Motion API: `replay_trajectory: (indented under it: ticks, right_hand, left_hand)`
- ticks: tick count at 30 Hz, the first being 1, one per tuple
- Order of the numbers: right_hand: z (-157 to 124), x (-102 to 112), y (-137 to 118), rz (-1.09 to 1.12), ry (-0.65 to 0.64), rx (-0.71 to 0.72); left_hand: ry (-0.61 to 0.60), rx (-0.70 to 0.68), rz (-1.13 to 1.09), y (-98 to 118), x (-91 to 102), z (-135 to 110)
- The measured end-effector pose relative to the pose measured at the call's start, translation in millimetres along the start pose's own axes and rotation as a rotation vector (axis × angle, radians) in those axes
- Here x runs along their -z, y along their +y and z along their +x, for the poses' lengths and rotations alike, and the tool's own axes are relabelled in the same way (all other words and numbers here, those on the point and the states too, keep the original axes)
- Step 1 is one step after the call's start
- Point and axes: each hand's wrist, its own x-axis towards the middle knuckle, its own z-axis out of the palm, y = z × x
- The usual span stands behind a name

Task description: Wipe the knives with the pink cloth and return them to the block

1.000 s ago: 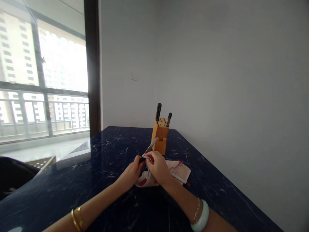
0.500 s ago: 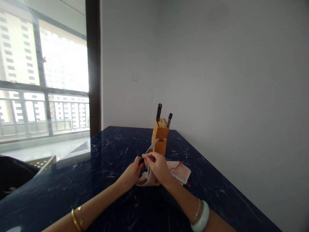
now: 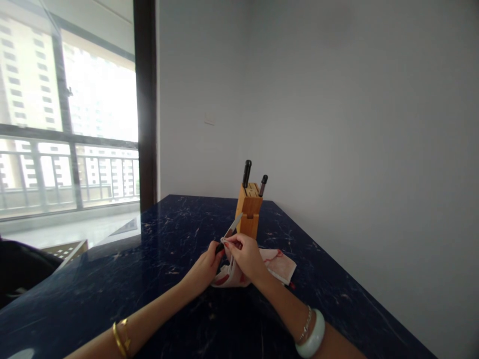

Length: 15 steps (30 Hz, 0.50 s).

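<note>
My left hand (image 3: pixel 205 264) is closed round the black handle of a small knife (image 3: pixel 233 225), whose blade slants up and away to the right. Pinched in my right hand (image 3: pixel 245 255) is the edge of a white and red cloth (image 3: pixel 279 264), raised against the knife where blade and handle meet. The rest of the cloth hangs beneath my hands and lies on the table to the right. Just beyond the knife tip stands a wooden knife block (image 3: pixel 249 212), upright, holding a black-handled knife (image 3: pixel 247 173) and another dark-handled tool (image 3: pixel 263 185).
All of this is on a dark blue marble-patterned table (image 3: pixel 168 224). Grey walls (image 3: pixel 337 124) rise behind and to the right of it. At the left are a large window (image 3: pixel 99 99) and a dark object (image 3: pixel 22 269) beside the table edge.
The knife blade has shifted very slightly left, its tip a little lower. Both hands keep nearly the same place and hold.
</note>
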Motion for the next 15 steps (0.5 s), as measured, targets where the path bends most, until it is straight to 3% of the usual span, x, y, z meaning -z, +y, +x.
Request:
replay_trajectory:
  ticks: [10, 15]
  right_hand:
    - [-1, -2, 0, -0.008, 0.008, 0.008]
    - [1, 0, 0, -0.02, 0.021, -0.004]
  left_hand:
    - [-0.021, 0.005, 0.006, -9, -1.9, 2]
    - [0.013, -0.015, 0.003, -2, 1.7, 2]
